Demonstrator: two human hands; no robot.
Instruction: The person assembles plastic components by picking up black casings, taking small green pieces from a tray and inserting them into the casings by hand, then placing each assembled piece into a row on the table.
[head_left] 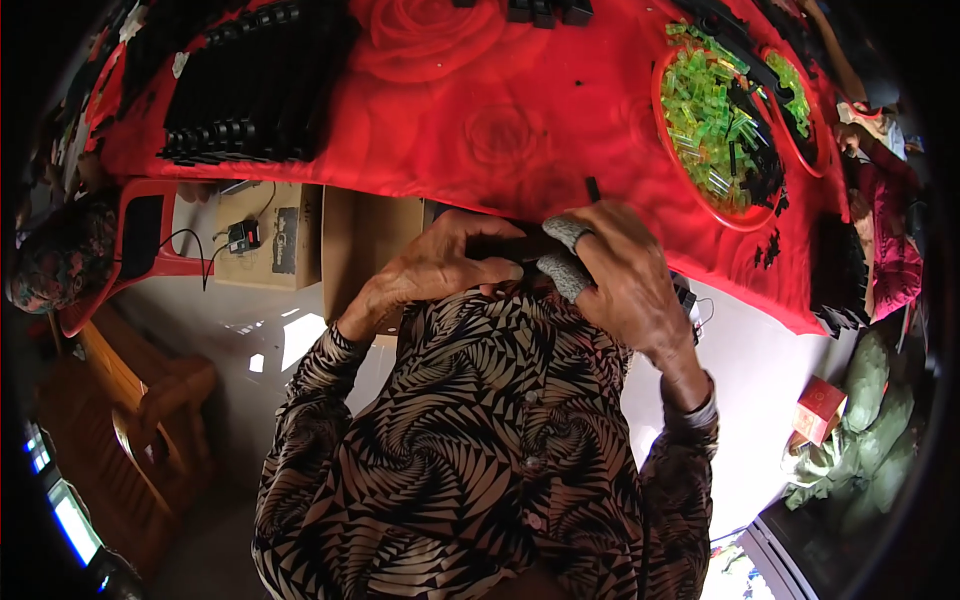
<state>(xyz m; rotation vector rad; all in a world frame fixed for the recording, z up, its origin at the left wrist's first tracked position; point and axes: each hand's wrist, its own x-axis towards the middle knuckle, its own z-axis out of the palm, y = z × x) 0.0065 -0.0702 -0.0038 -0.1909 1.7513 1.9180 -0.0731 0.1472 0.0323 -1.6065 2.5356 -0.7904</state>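
A dark, long piece [505, 244] is held close to my body at the table's edge; its outline blends into the shadow. My left hand [450, 262] is closed around its left end, thumb along the near side. Grey knitted finger covers wrap the thumb and a finger of my right hand [630, 275], which pinches at the piece's right end. Just past the right knuckles a short black stick [593, 189] shows against the red cloth; I cannot tell whether it is held or lying there.
A red cloth [420, 130] covers the table. Stacked black parts [240, 90] lie at the left. At the right stands a red basket [745, 222] of green clear pieces and black bits. Below the edge are a cardboard box [365, 240] and a red chair [135, 255]. Other people sit nearby.
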